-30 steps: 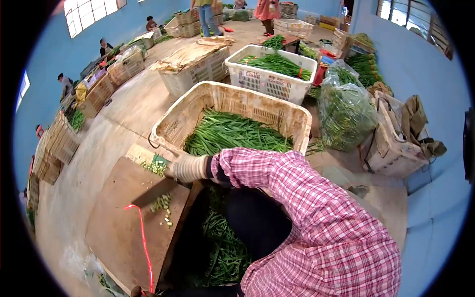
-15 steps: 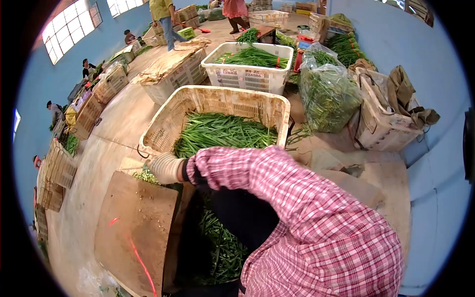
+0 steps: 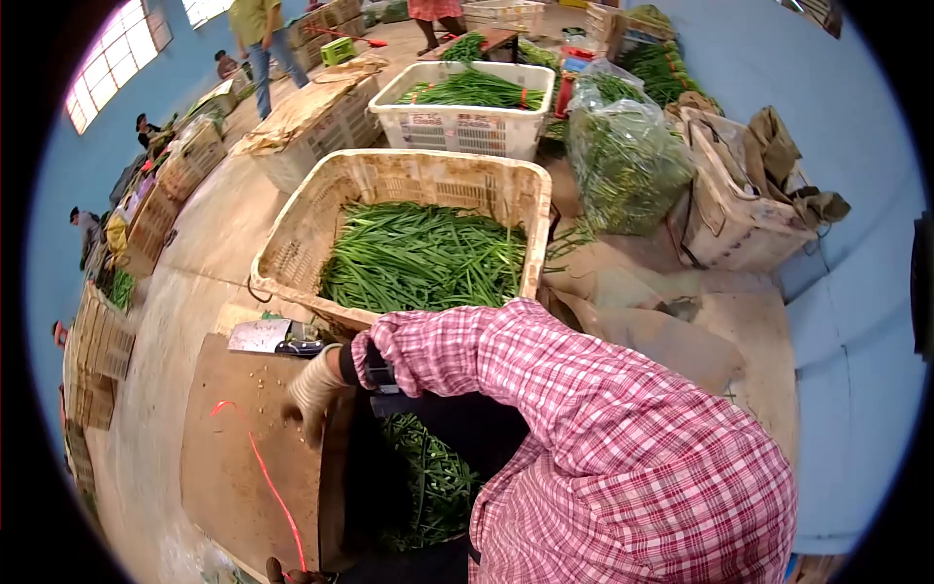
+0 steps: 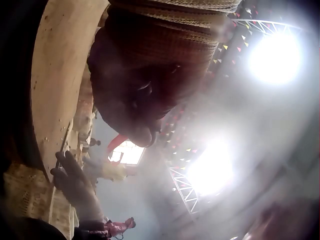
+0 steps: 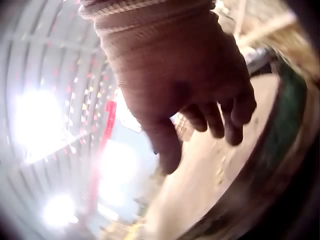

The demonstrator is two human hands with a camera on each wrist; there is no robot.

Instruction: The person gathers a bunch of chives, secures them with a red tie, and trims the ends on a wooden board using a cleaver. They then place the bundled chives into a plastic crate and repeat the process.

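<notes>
My right hand (image 3: 313, 397), in a light knit glove, hangs over the brown board (image 3: 229, 457); its fingers (image 5: 214, 120) are spread and loosely bent, with nothing in them. Beyond it, a cleaver (image 3: 258, 336) with a black handle lies flat at the board's far end. A thin red ribbon (image 3: 268, 467) runs down the board toward my left hand (image 3: 290, 572), mostly cut off at the bottom of the head view. In the left wrist view, that hand's fingertips (image 4: 146, 136) pinch the ribbon's end. Small chopped bits dot the board.
Behind the board stands a large crate (image 3: 292, 229) with long green stalks (image 3: 423, 258). Cut greens (image 3: 428, 482) lie below, right of the board. Further back are a white crate (image 3: 457, 127), a plastic bag of greens (image 3: 628, 161) and a cloth-draped crate (image 3: 739, 234). Several people sit or stand beyond.
The right hand has swept chopped pieces to the board's far end with the cleaver, let go of the cleaver there and come back toward the ribbon. The head view has shifted.
</notes>
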